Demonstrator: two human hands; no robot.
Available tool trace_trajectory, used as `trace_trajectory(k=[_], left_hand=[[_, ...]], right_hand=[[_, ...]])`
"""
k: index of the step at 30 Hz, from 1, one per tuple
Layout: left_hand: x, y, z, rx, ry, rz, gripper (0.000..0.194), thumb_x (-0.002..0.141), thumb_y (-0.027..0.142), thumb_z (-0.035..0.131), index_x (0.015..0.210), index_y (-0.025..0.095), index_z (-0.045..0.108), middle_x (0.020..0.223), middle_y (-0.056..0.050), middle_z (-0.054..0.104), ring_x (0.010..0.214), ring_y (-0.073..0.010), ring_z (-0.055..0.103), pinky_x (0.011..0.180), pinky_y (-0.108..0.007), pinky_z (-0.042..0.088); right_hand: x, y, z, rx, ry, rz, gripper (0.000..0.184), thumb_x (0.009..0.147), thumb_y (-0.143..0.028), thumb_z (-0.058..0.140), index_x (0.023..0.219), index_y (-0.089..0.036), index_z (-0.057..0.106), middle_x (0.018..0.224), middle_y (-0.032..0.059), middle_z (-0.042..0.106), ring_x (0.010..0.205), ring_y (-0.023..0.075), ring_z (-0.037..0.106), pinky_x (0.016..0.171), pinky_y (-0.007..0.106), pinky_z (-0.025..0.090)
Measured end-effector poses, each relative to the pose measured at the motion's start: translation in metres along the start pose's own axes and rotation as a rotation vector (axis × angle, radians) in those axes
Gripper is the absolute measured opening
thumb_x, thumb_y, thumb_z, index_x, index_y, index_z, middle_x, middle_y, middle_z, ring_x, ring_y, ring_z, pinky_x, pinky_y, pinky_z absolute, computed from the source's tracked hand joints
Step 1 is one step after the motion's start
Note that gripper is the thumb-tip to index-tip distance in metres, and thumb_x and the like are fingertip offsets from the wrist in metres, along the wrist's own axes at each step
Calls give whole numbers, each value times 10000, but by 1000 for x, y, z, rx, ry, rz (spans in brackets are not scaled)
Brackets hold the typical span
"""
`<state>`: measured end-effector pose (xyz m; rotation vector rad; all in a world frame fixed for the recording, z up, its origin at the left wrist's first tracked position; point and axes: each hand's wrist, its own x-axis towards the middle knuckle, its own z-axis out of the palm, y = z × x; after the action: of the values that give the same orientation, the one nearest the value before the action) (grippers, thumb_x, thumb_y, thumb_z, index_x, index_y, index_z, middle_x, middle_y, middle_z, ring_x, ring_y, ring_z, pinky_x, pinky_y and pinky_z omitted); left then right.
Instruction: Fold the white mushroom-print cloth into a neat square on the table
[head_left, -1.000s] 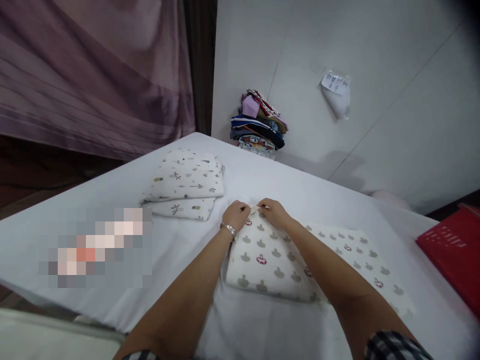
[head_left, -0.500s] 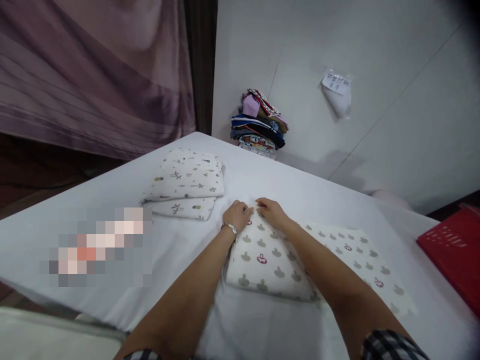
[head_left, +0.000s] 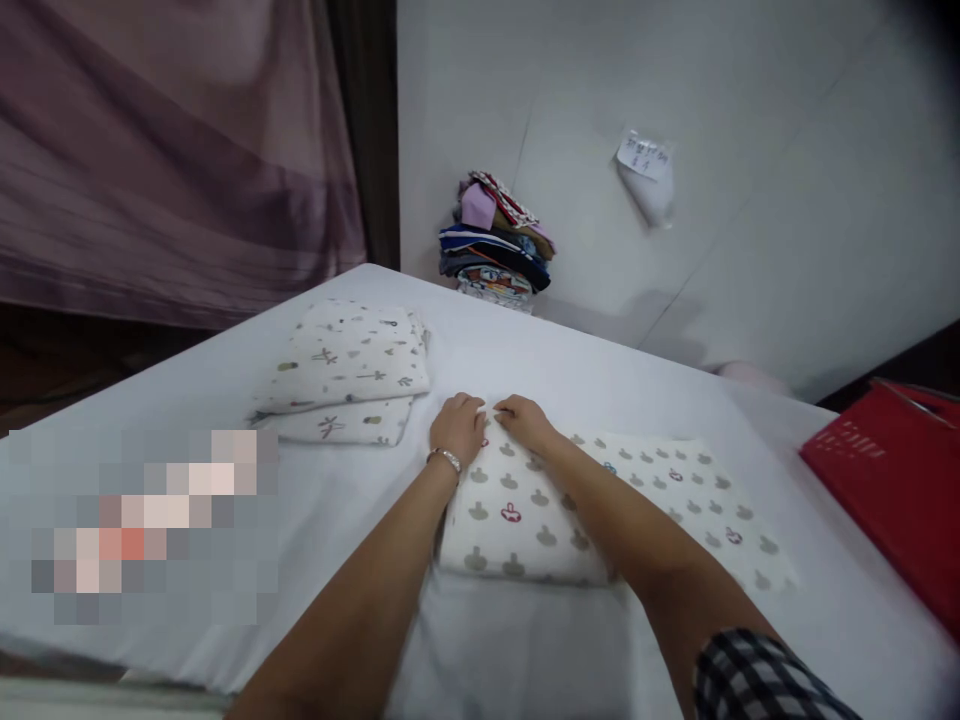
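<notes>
A white mushroom-print cloth [head_left: 525,540] lies partly folded on the white-covered table, its near part in thick layers. Its right part [head_left: 690,490] spreads flat beyond my right forearm. At the far left corner of the folded part, my left hand [head_left: 459,428] has its fingers curled over the edge; a silver bracelet circles that wrist. Close beside it, my right hand [head_left: 526,422] has thumb and fingers closed at the same far edge. The fingertips partly cover the corner. To the left lies another folded white cloth [head_left: 352,350] with small palm and pineapple prints.
A red bag or packet [head_left: 877,490] sits on the table's right side. Beyond the far edge, a stack of folded clothes [head_left: 495,240] stands by the pale wall. A paper note [head_left: 645,175] hangs there. At upper left hangs a purple curtain [head_left: 180,150]. A blurred patch covers the table's left.
One second ago both hands pinched up a gathered bit of the cloth's far edge; now that edge lies lower and flatter under the fingers. The whole view has shifted slightly, moving things leftward.
</notes>
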<state>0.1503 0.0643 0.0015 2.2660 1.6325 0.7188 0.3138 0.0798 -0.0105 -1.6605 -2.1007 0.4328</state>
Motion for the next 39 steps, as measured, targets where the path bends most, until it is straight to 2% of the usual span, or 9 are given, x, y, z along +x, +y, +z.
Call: trace_trajectory(k=[4,10,14,21,26,29,33,37,39], left_hand=[[-2,4,4,7,-27,287,325,860,227,412,1127,237,597,1247,-34,576,1191,-199,455,1003,-370,344],[-1,-2,14,86,-231,198,462,884,339,349,1314,210,460,1414,-61,437,1296,-209,383,1070,-451,270],[2,-5,15,112,-233,208,483,881,367,329,1312,201,469,1392,-65,465,1285,-211,401,1063,-431,291],[6,-12,21,135,-196,236,500,871,411,316,1285,202,502,1343,-65,517,1266,-234,420,1051,-430,316],[9,-16,24,145,-196,247,509,871,412,302,1281,190,506,1332,-68,525,1263,-232,425,1058,-415,317],[10,-17,24,127,-190,250,507,871,418,307,1274,191,513,1318,-77,536,1248,-245,441,1051,-428,326],[10,-18,24,116,-188,236,499,865,415,317,1264,195,523,1313,-82,539,1233,-254,457,1051,-438,328],[10,-17,24,111,-172,244,499,862,423,312,1250,197,528,1305,-82,546,1217,-250,472,1047,-440,337],[9,-18,23,103,-163,246,495,857,433,316,1238,206,534,1296,-79,553,1209,-248,480,1042,-439,346]], right_hand=[[1,-1,-1,-74,-16,-51,212,828,-140,537,967,-200,686,921,36,656,886,162,569,799,272,414],[-19,-6,-9,-248,71,-96,297,890,-294,505,1152,-183,590,1125,90,617,1064,213,515,919,372,368],[-53,3,-18,-250,132,-204,376,906,-306,475,1260,-181,502,1334,111,492,1257,213,378,1025,404,287],[-75,23,-26,-259,-56,-92,490,935,-459,362,1364,-224,389,1462,74,350,1352,237,262,1088,486,193],[-88,25,-36,-263,-19,-79,518,913,-478,409,1355,-209,404,1486,95,299,1383,243,192,1097,499,175],[-113,48,-54,-269,89,-38,430,909,-404,448,1290,-209,487,1441,85,386,1363,247,250,1085,507,208],[-147,109,-94,-293,308,59,256,869,-192,479,1056,-192,653,1214,75,609,1222,221,462,1042,436,325],[-168,165,-128,-333,437,374,270,822,-115,493,1000,-180,685,1085,83,665,1051,208,583,968,378,414],[-170,178,-136,-333,443,440,277,820,-114,496,1014,-174,684,1105,89,655,1057,211,579,963,367,415]])
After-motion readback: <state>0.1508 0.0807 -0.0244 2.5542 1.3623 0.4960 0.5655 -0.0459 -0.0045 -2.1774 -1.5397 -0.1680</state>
